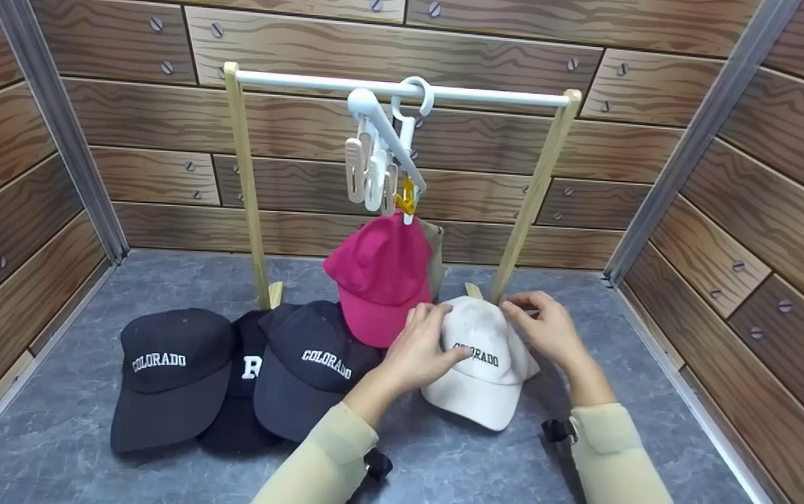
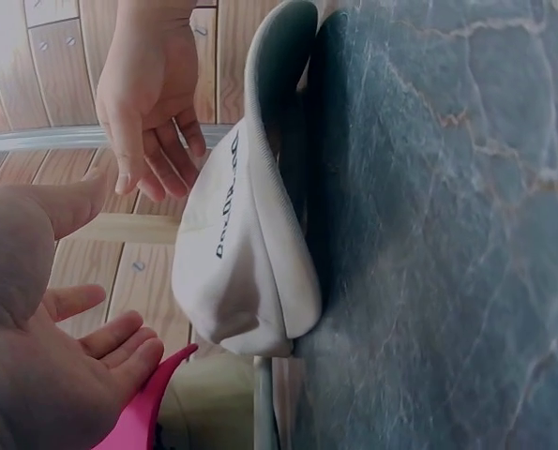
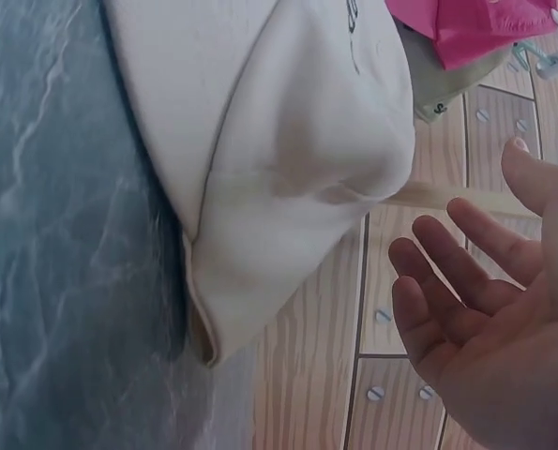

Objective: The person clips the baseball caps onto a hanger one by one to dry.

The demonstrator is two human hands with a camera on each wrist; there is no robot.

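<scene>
A white baseball cap (image 1: pixel 480 350) lettered COLORADO sits on the grey marbled surface, its brim toward me. My left hand (image 1: pixel 419 346) is at the cap's left side, fingers loosely spread; in the left wrist view a gap separates this hand (image 2: pixel 82 328) from the cap (image 2: pixel 232 253). On the other side is my right hand (image 1: pixel 545 327), which in the right wrist view (image 3: pixel 494 309) has relaxed fingers and an empty palm. Close by my left hand, a pink cap (image 1: pixel 381 273) hangs from a clip hanger (image 1: pixel 388 147), with a khaki cap (image 1: pixel 436 259) partly hidden behind it.
Two dark COLORADO caps (image 1: pixel 176 378) (image 1: pixel 318 371) lie at the left, partly covering another dark cap (image 1: pixel 249 392) with a white letter. A wooden rack (image 1: pixel 548 161) with a white bar (image 1: pixel 304 82) stands behind. Wood-patterned walls (image 1: pixel 758 182) enclose the space.
</scene>
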